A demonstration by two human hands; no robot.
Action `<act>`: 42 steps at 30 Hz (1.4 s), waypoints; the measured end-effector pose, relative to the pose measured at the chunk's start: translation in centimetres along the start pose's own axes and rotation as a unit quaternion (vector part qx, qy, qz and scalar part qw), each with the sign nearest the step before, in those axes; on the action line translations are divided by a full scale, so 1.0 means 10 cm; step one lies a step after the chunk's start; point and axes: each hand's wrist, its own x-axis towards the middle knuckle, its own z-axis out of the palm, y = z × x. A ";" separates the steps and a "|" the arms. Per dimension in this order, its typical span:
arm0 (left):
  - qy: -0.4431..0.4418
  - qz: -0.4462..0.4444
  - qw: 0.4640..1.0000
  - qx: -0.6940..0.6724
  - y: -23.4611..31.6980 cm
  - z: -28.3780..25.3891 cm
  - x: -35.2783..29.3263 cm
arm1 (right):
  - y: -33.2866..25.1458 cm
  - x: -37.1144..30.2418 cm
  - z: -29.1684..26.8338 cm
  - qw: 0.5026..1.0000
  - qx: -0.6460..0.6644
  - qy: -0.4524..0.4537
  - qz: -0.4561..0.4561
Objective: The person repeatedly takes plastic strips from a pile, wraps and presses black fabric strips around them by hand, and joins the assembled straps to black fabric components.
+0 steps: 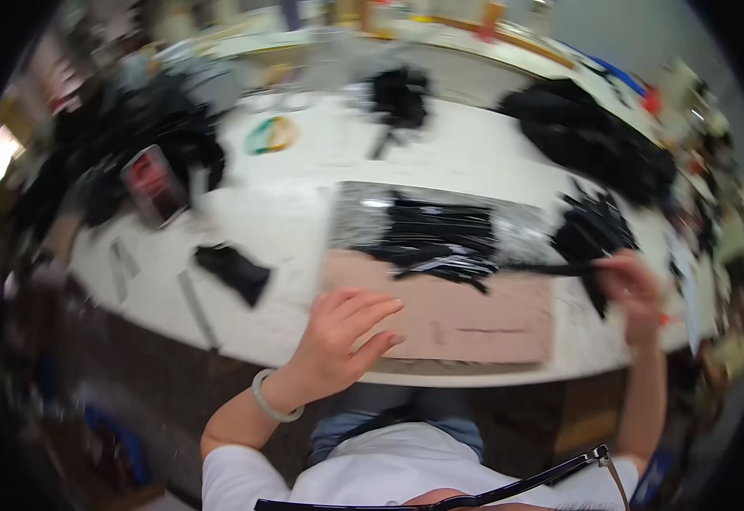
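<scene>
My left hand (346, 332) hovers over the near left corner of a tan cardboard sheet (482, 328), its fingers apart and nothing in them. A thin black strip (555, 269) runs leftward from my right hand (631, 285), whose fingers are closed on its end. Motion blurs that hand. Several black strips (440, 226) lie side by side across a shiny, clear-wrapped grey board (355, 217) at the far side of the cardboard. Beside my right hand is a loose pile of black strips (589, 226).
A black pouch-like piece (234, 271) and a red-fronted box (155, 186) lie to the left on the white table (295, 209). Black heaps stand at the far left (150, 119) and far right (593, 136). A black bundle (399, 95) and a green-yellow ring (272, 134) lie farther back.
</scene>
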 end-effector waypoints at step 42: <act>0.028 -0.112 0.988 0.101 -1.36 -1.19 0.05 | -1.41 0.94 2.62 0.925 0.029 -0.100 -0.365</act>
